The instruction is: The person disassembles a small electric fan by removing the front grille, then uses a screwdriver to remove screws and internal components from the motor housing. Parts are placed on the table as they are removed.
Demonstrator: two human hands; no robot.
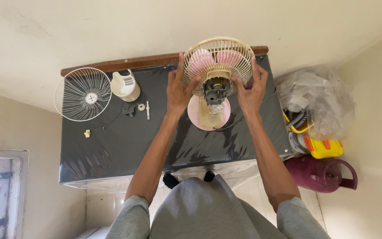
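Both hands, left (178, 90) and right (251, 90), grip the fan guard (219, 55); fingertips hidden behind it

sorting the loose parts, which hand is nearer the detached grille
Left. The left hand grips the fan's left side, nearer the detached grille; the right hand is on its far side.

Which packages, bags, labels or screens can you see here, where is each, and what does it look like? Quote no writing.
Clear plastic bag: on the floor right of the black table, crumpled, whitish.
Yellow container: below the bag, boxy, with orange patches.
Labels, signs, screens: none visible.
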